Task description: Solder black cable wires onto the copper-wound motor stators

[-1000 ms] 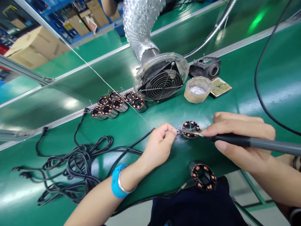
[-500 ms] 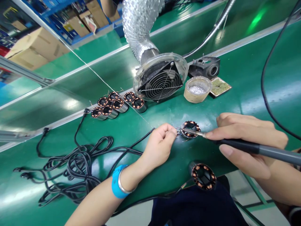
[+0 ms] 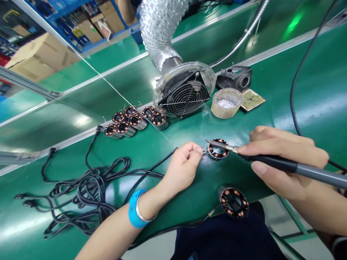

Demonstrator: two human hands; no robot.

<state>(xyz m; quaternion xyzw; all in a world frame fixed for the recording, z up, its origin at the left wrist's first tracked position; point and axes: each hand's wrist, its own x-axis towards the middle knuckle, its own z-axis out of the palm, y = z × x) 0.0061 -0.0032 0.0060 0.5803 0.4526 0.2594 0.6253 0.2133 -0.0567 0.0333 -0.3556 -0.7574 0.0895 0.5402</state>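
Note:
A small motor stator with copper coils (image 3: 218, 149) lies on the green bench. My left hand (image 3: 183, 166) pinches a black cable lead (image 3: 162, 159) right at the stator's left edge. My right hand (image 3: 284, 159) grips a soldering iron (image 3: 273, 163) like a pen; its metal tip hovers over the stator's upper left rim. A thin solder wire (image 3: 114, 88) runs down from the upper left toward my left fingers. A second stator (image 3: 233, 202) lies at the bench's near edge.
Several more stators (image 3: 135, 121) are grouped behind left. A fume fan (image 3: 185, 94) on a silver duct stands behind the work, with a solder pot (image 3: 226, 103), a sponge tray (image 3: 251, 100) and an iron stand (image 3: 235, 77) to its right. Black cables (image 3: 86, 191) lie coiled left.
The soldering iron tip has lifted slightly from the stator's left edge and now hovers above the rim. My left hand has stayed at the stator.

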